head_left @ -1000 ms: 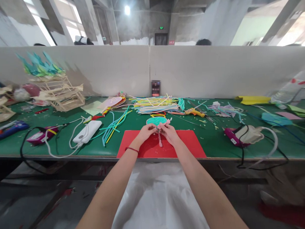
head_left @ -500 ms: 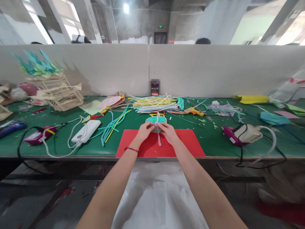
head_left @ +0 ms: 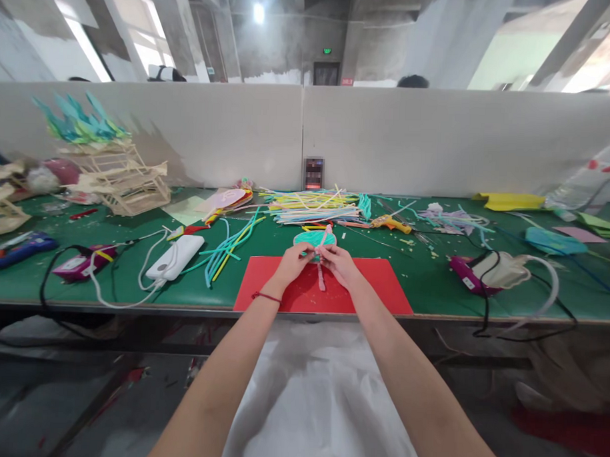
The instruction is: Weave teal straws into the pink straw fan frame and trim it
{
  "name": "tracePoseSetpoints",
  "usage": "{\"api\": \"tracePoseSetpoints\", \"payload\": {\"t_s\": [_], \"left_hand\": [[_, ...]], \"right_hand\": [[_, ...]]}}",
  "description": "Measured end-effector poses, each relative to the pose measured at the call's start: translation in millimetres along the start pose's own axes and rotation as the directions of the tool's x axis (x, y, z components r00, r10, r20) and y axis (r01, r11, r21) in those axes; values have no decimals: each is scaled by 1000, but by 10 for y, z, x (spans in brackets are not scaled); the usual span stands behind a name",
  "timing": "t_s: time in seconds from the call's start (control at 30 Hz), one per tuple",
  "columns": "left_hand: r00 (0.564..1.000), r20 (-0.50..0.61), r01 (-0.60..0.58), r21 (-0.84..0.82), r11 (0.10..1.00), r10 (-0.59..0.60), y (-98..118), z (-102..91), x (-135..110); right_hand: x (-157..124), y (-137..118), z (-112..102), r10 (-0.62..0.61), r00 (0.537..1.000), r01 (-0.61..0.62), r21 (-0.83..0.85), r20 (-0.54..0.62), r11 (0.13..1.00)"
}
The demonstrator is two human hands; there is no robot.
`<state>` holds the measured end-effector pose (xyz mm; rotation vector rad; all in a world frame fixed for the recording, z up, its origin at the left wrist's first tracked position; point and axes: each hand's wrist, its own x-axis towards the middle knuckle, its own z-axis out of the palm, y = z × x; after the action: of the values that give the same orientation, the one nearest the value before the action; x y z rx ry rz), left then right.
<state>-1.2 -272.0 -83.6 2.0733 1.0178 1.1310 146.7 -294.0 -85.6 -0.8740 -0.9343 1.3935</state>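
A teal oval craft piece (head_left: 307,238) with a lined surface is held just above the far edge of a red sheet (head_left: 378,284). A pink strip (head_left: 322,281) runs lengthwise across it, one end sticking up past the top and the other hanging towards me. My left hand (head_left: 296,260) pinches at the near edge of the teal piece, left of the strip. On the other side, my right hand (head_left: 340,263) has thumb and finger closed on the pink strip. The fingertips almost meet and hide the spot where strip and oval join.
Colourful pipe-cleaner-like sticks (head_left: 310,207) are piled behind my hands, with more blue and yellow ones (head_left: 227,249) to the left. A yellow glue gun (head_left: 391,223) lies right of the pile. A white power bank (head_left: 176,257), a wooden stick model (head_left: 124,182) and a phone (head_left: 313,173) stand about.
The pink strip has turned from nearly upright to a slight lean, its top end shifted right. Both hands stay at the same piece; the whole view has shifted a little.
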Motion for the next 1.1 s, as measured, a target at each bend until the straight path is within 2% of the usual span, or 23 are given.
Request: {"api": "tracePoseSetpoints", "payload": {"t_s": [0.27, 0.47, 0.8, 1.1], "left_hand": [[997, -4, -77, 138, 988, 78, -38, 18, -19], [997, 10, -77, 218, 973, 77, 17, 11, -49], [995, 66, -91, 274, 958, 76, -50, 4, -47], [992, 79, -115, 270, 956, 97, -77, 13, -37]], "right_hand": [[42, 64, -12, -108, 992, 97, -153, -59, 983], [44, 64, 3, -194, 975, 158, -268, -111, 950], [61, 104, 2, -191, 979, 163, -300, -67, 940], [42, 111, 39, -134, 991, 127, -235, -14, 964]]}}
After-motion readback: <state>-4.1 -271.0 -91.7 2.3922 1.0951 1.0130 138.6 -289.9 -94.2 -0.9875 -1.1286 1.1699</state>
